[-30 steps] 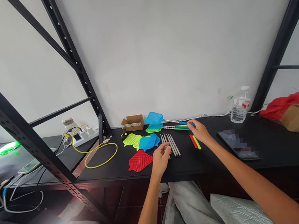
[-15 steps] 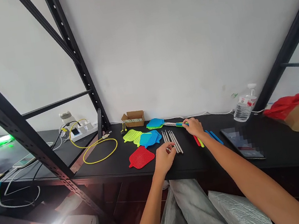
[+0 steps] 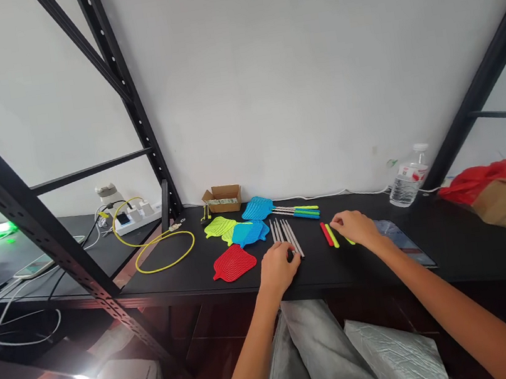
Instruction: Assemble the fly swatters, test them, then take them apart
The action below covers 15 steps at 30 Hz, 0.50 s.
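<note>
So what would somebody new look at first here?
Probably the flat red mesh paddle, left of the left hand, with blue mesh paddles and yellow-green mesh paddles behind it. Next, the slim silver rods lying side by side near that hand, then the looped yellow cable left of the paddles.

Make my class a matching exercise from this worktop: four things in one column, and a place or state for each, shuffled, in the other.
Things
1. Red mesh paddle
2. Cardboard box
3. Metal rods
4. Clear bottle

Places and states
A. Lying side by side, at the left hand
B. Standing, to the right of the right hand
C. Flat, just left of the left hand
D. Open-topped, near the wall

Pairs: 1-C, 2-D, 3-A, 4-B
</note>
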Each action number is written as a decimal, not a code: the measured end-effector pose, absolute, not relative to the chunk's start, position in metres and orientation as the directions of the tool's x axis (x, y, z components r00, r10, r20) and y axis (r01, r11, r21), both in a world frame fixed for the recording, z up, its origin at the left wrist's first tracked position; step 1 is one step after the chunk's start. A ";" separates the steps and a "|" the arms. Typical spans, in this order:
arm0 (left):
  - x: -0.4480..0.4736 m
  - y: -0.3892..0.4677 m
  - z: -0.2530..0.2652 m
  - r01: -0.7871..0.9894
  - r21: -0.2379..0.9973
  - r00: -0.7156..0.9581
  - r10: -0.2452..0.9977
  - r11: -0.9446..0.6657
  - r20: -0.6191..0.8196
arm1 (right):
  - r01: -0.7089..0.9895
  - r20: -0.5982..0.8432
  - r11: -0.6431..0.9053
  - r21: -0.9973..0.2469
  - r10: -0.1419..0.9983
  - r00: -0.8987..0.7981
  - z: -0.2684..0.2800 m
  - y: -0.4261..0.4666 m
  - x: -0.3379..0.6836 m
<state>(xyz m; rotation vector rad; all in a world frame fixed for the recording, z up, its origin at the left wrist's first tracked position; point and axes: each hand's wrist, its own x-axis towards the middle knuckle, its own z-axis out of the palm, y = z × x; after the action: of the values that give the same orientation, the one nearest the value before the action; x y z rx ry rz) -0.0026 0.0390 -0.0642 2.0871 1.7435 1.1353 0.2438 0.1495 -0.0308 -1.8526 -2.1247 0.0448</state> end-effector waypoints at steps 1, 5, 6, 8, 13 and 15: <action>-0.001 0.038 -0.063 0.781 0.562 0.015 0.908 -0.271 0.418 | 0.963 0.189 0.151 -0.221 0.976 -0.110 -0.031 0.145 0.246; 0.002 0.035 -0.060 0.849 0.479 0.018 0.919 -0.223 0.395 | 0.976 0.132 0.112 -0.188 0.987 -0.088 -0.028 0.136 0.245; 0.003 0.035 -0.060 0.861 0.465 0.010 0.920 -0.207 0.392 | 0.978 0.124 0.101 -0.181 0.989 -0.079 -0.026 0.135 0.244; 0.006 0.038 -0.057 0.881 0.442 -0.015 0.922 -0.171 0.388 | 0.982 0.114 0.091 -0.168 0.991 -0.073 -0.023 0.135 0.242; 0.025 0.057 -0.049 0.924 0.378 -0.066 0.946 -0.062 0.318 | 0.987 0.103 0.087 -0.139 0.992 -0.073 -0.019 0.136 0.237; 0.034 0.066 -0.044 0.935 0.355 -0.090 0.960 -0.010 0.264 | 0.989 0.087 0.084 -0.122 0.993 -0.074 -0.020 0.138 0.234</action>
<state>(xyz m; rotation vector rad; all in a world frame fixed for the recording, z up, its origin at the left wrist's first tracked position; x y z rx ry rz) 0.0340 0.0658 -0.0436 2.0801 2.1701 0.6949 0.2341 0.1375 -0.0198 -2.0311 -2.1997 0.0467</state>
